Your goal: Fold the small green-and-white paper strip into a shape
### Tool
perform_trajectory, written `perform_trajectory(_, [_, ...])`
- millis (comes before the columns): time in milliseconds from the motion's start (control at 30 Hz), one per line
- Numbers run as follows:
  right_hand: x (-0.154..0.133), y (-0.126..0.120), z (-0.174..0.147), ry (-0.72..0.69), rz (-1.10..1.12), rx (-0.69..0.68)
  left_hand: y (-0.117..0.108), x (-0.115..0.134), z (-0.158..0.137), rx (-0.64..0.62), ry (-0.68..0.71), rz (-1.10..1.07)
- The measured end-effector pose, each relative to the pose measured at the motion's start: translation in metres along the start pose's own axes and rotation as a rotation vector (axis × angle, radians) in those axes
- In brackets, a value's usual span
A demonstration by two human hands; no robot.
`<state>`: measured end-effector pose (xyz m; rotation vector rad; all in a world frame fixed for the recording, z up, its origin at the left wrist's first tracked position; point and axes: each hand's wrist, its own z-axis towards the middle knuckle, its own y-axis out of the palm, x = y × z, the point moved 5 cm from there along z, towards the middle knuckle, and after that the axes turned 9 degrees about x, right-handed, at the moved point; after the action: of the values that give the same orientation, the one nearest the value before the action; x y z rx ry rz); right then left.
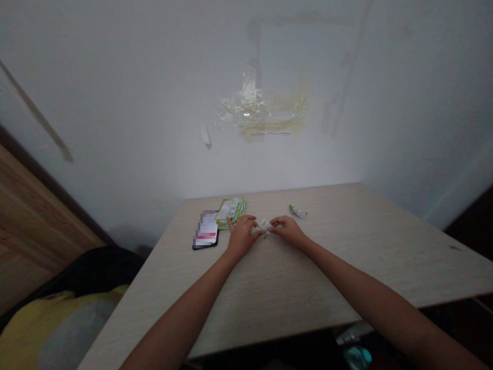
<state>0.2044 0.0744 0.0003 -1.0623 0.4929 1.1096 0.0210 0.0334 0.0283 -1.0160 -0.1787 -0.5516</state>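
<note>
Between my two hands is a small white and green wrapper [264, 225], its print too small to read. My left hand [243, 234] pinches the wrapper's left end between thumb and fingers. At the right end, the fingertips of my right hand [287, 228] are closed on it. Just behind my left hand lies a flat green and white packet [231, 211], partly covered by that hand. A phone [206, 231] with a lit screen rests to the left, touching or slightly under the packet. A second small crumpled wrapper [298, 211] lies beyond my right hand.
The pale wooden table [277, 288] meets a white wall [154, 103] bearing peeling clear tape [250, 110]. Yellow and dark cloth [73, 313] is heaped beside the left edge. Below the front edge, a bottle-like item with a teal part [358, 355] shows dimly.
</note>
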Motion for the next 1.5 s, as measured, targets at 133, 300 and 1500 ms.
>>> perform_trajectory(133, [-0.002, -0.001, -0.001, -0.002, -0.028, 0.010, 0.000, 0.001, 0.000, 0.013, 0.014, 0.016])
perform_trajectory(300, [0.000, -0.003, -0.001, 0.057, -0.007, 0.023, 0.000, 0.002, -0.001, 0.021, 0.022, 0.040])
perform_trajectory(1500, [-0.026, 0.001, -0.007, -0.373, -0.418, -0.047, 0.001, 0.003, -0.003, 0.005, 0.049, 0.102])
